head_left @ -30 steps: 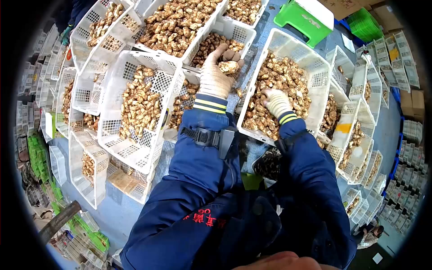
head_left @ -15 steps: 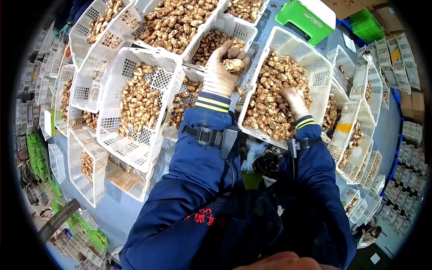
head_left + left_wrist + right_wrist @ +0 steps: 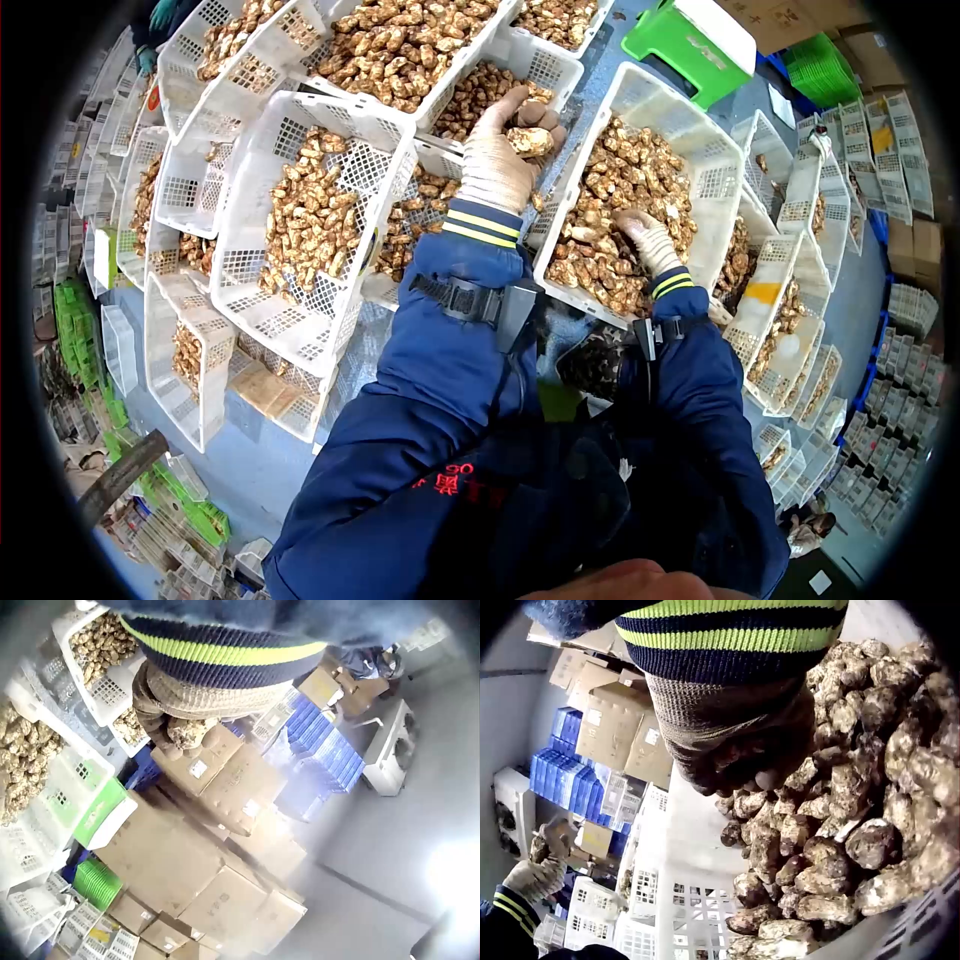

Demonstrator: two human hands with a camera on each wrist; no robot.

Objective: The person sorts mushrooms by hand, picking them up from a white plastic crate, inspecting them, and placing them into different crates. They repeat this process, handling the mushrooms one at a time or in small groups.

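Fingers [image 3: 507, 103] of left hand [image 3: 497, 165] grip 1 brown lump [image 3: 530, 141]; right hand [image 3: 645, 238] curls round lumps [image 3: 739, 761] in crate [image 3: 712, 175].

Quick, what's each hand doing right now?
Left hand: holds a mushroom.
Right hand: fingers curled among mushrooms in a crate; grip cannot be told.

Two hands, left hand [image 3: 497, 165] and right hand [image 3: 643, 240]; one held lump [image 3: 530, 141]; one green stool [image 3: 690, 40]; perhaps a dozen white crates [image 3: 300, 330]
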